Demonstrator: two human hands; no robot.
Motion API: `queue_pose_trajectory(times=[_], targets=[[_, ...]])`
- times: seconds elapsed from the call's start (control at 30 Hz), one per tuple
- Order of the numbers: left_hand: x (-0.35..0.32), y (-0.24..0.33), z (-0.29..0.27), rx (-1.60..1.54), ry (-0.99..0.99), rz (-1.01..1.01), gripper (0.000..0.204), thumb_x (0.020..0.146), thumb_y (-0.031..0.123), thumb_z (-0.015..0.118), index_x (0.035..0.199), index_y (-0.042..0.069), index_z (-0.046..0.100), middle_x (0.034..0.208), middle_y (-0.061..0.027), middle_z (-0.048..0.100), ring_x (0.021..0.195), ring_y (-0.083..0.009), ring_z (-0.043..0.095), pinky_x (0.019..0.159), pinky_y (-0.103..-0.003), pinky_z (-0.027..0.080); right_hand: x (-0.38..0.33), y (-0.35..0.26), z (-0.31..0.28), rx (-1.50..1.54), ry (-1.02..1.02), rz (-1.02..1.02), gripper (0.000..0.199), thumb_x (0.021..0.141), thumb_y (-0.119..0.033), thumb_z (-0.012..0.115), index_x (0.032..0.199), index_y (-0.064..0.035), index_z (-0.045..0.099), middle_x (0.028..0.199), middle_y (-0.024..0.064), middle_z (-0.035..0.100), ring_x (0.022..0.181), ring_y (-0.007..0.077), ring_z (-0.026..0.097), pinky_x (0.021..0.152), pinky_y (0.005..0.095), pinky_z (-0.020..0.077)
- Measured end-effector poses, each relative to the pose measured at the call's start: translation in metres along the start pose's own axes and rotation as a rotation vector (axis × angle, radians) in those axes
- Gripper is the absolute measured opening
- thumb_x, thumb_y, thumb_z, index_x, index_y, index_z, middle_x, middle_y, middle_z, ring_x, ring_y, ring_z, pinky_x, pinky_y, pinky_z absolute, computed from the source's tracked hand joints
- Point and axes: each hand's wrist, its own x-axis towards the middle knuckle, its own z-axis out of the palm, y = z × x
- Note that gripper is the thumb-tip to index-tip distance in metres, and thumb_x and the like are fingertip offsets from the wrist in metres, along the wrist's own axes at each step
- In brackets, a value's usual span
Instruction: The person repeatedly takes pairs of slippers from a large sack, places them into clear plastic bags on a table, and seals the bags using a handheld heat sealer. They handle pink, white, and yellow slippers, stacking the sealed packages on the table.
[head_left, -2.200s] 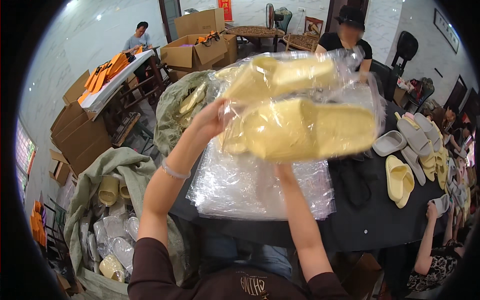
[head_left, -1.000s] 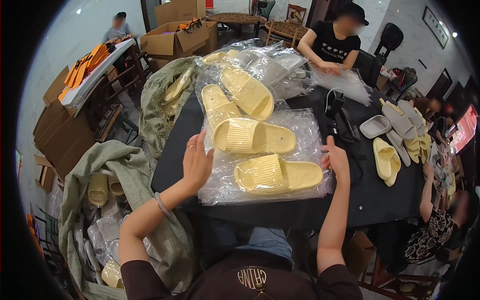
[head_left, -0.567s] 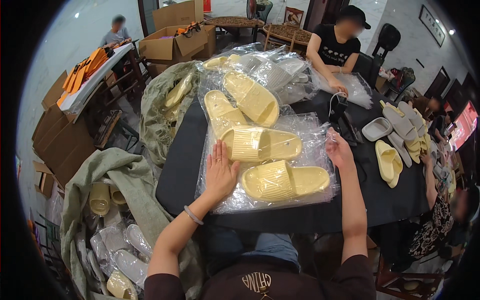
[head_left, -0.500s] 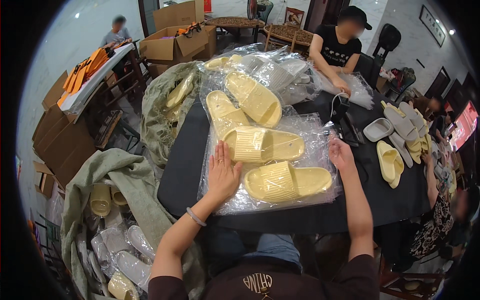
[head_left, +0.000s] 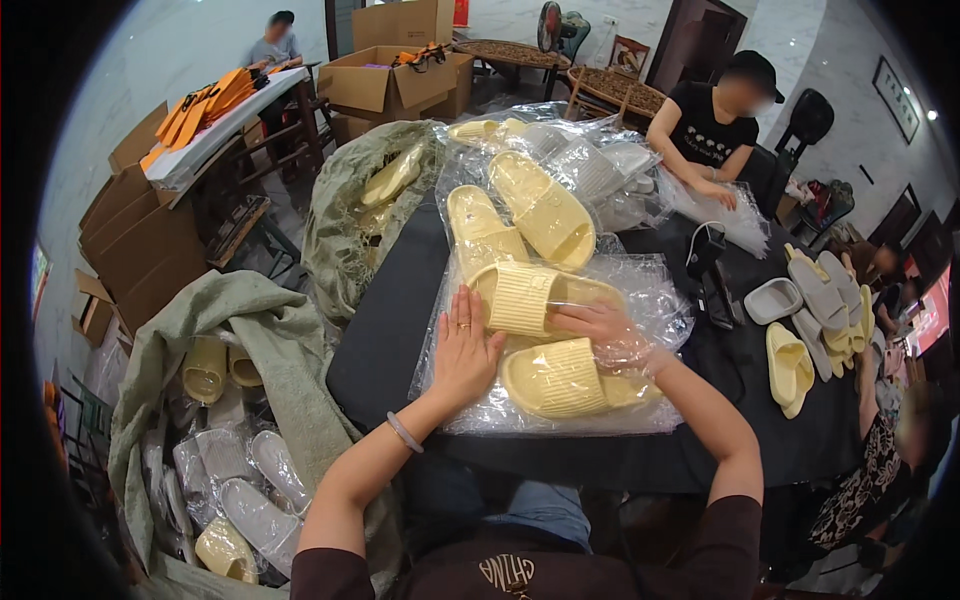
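Observation:
A pair of pale yellow slippers lies in a clear plastic bag [head_left: 480, 418] on the black-covered table in front of me. The upper slipper [head_left: 515, 297] and the lower slipper [head_left: 553, 382] both have ribbed straps facing left. My left hand [head_left: 463, 348] rests flat on the bag's left side, fingers stretched out beside the straps. From the right, my right hand [head_left: 603, 330] lies over the upper slipper's footbed, its fingers extended toward the strap. Film glints around this wrist, so the hand seems to be inside the bag. Parts of both footbeds are hidden by it.
Behind the bag are piled bagged slippers [head_left: 540, 210]. Loose slippers [head_left: 790, 365] and a black stand-like device [head_left: 712, 285] occupy the table's right. Green sacks [head_left: 150, 400] of slippers stand at left. Across the table, a person [head_left: 715, 130] handles plastic bags [head_left: 735, 225].
My right hand has moved left from the bag's right edge onto the upper slipper. My left hand stays flat on the bag. The whole view has shifted slightly.

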Motion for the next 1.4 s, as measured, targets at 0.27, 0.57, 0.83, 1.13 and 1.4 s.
queue_pose_trajectory(times=[0.27,0.57,0.83,1.13,1.4], targets=[[0.0,-0.007,0.004,0.064,-0.062,-0.013,0.072,0.095,0.044,0.037,0.145,-0.002,0.017,0.153,-0.0219,0.013,0.142,-0.0337,0.012,0.113,-0.049,0.012,-0.015,0.033,0.017,0.244,0.128,-0.03,0.032,0.075,-0.023,0.065,0.102,-0.0049,0.065,0.113,0.0118,0.062,0.109,0.0299,0.056,0.099,0.042,0.0371],[0.004,0.008,-0.008,0.103,-0.11,0.003,0.072,0.093,0.048,0.039,0.145,0.001,0.024,0.15,-0.0271,0.016,0.141,-0.0378,0.016,0.113,-0.049,0.013,-0.179,0.034,-0.128,-0.39,0.143,0.4,0.025,0.063,0.0,0.063,0.088,-0.0027,0.068,0.095,0.0117,0.068,0.09,0.0299,0.06,0.085,0.0404,0.0444],[0.0,-0.007,0.016,0.118,0.033,-0.038,0.07,0.094,0.045,0.04,0.144,0.0,0.024,0.15,-0.0281,0.016,0.141,-0.039,0.012,0.114,-0.048,0.008,-0.102,-0.068,-0.234,0.149,0.792,0.705,0.025,0.082,-0.006,0.059,0.106,0.0023,0.059,0.095,0.0101,0.065,0.09,0.0175,0.06,0.078,0.0297,0.0466],[-0.004,-0.022,0.028,-0.182,0.111,0.214,0.071,0.093,0.043,0.043,0.144,-0.001,0.022,0.149,-0.0259,0.021,0.14,-0.0381,0.018,0.113,-0.048,0.013,0.071,-0.144,0.011,0.4,0.405,0.603,0.027,0.072,-0.007,0.062,0.099,-0.0005,0.06,0.095,0.0188,0.06,0.094,0.0377,0.057,0.081,0.0446,0.0458],[-0.003,-0.028,0.031,0.409,0.273,0.24,0.072,0.093,0.042,0.046,0.144,-0.002,0.022,0.148,-0.0259,0.025,0.138,-0.0386,0.024,0.111,-0.05,0.018,0.056,-0.122,0.06,0.265,0.562,0.632,0.027,0.066,-0.006,0.065,0.093,-0.0026,0.061,0.097,0.0151,0.056,0.095,0.0358,0.054,0.081,0.0435,0.0454]])
